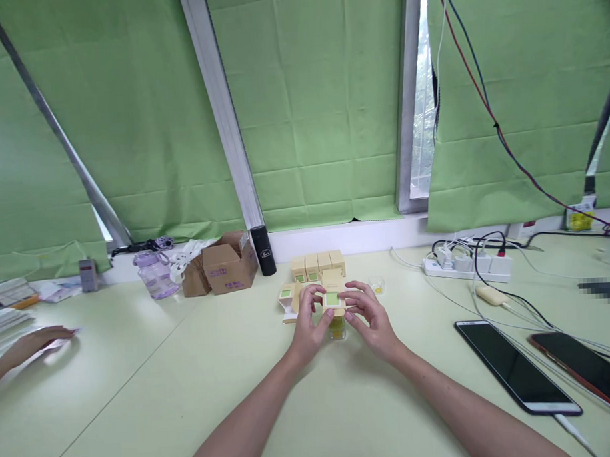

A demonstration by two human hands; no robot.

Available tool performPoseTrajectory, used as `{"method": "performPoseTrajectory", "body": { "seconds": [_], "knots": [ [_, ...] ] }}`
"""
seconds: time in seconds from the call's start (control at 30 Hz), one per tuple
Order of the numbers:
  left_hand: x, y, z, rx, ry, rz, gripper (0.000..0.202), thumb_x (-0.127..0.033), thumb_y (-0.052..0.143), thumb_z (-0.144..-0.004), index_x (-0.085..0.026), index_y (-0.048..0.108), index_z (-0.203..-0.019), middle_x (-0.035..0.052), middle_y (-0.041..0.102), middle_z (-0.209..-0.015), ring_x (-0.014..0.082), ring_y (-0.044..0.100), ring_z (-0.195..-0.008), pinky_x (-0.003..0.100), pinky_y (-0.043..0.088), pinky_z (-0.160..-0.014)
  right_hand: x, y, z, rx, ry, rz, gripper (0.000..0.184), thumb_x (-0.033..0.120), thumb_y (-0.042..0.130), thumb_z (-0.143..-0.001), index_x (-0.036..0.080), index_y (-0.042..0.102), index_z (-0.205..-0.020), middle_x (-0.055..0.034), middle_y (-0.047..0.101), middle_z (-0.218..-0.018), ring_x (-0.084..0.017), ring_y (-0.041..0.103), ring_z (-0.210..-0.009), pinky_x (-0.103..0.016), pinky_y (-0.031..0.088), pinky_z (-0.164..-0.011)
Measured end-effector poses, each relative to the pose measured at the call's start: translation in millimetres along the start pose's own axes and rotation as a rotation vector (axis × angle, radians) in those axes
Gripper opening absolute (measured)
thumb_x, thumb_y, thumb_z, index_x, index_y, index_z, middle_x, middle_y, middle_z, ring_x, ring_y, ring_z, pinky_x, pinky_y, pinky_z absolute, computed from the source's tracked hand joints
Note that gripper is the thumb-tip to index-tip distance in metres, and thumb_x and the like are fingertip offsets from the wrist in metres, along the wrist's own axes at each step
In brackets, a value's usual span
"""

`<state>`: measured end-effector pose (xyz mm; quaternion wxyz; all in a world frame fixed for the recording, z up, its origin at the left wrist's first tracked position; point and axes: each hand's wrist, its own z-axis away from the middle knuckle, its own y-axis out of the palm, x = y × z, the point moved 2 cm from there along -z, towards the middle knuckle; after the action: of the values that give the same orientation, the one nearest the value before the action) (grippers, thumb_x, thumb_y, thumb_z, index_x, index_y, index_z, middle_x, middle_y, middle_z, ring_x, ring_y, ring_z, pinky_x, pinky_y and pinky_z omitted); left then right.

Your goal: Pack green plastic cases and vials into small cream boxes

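Between both hands is a small yellow cardboard box (pixel 333 299) with a green square on its front and its top flap standing up. My left hand (pixel 308 325) grips the box's left side with bent fingers and thumb. The right side is held by the fingertips and thumb of my right hand (pixel 372 321). Just below the box, a small clear container (pixel 337 329) with yellow contents stands on the table. Left of my left hand sits another small box (pixel 286 294) with a green square, its flaps open. Several matching boxes (pixel 319 262) stand in a row behind.
A clear container (pixel 377 285) lies behind my right hand. A brown carton (pixel 230 266), black cylinder (pixel 263 250) and purple bottle (pixel 156 275) stand back left. On the right are a power strip (pixel 466 268), cables and two phones (pixel 517 366). Another person's hand (pixel 46 339) rests far left.
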<state>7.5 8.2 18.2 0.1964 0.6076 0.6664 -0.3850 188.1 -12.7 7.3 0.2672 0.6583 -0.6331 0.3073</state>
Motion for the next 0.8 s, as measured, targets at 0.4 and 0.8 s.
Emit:
{"method": "performPoseTrajectory", "body": {
  "seconds": [0.4,0.8],
  "knots": [
    [-4.5,0.6,1.4,0.018,-0.01,-0.003,0.038,-0.05,0.058,-0.099,-0.029,0.05,-0.129,0.0081,0.052,-0.129,0.0228,0.056,-0.104,0.038,0.04,-0.091,-1.5,0.3,-0.8,-0.004,0.006,0.004,0.032,0.041,0.07,-0.095,0.03,0.069,-0.125,-0.0116,0.045,-0.143,-0.024,0.068,-0.113,-0.041,0.063,-0.092],
    [-2.1,1.7,1.6,0.0,0.001,-0.025,0.044,-0.045,0.068,-0.093,-0.028,0.05,-0.13,0.0092,0.053,-0.132,0.0239,0.058,-0.105,0.038,0.041,-0.09,-1.6,1.8,-1.4,-0.033,0.017,0.012,0.031,0.041,0.07,-0.095,0.029,0.07,-0.124,-0.0113,0.045,-0.142,-0.025,0.067,-0.113,-0.043,0.063,-0.094]
  ]
}}
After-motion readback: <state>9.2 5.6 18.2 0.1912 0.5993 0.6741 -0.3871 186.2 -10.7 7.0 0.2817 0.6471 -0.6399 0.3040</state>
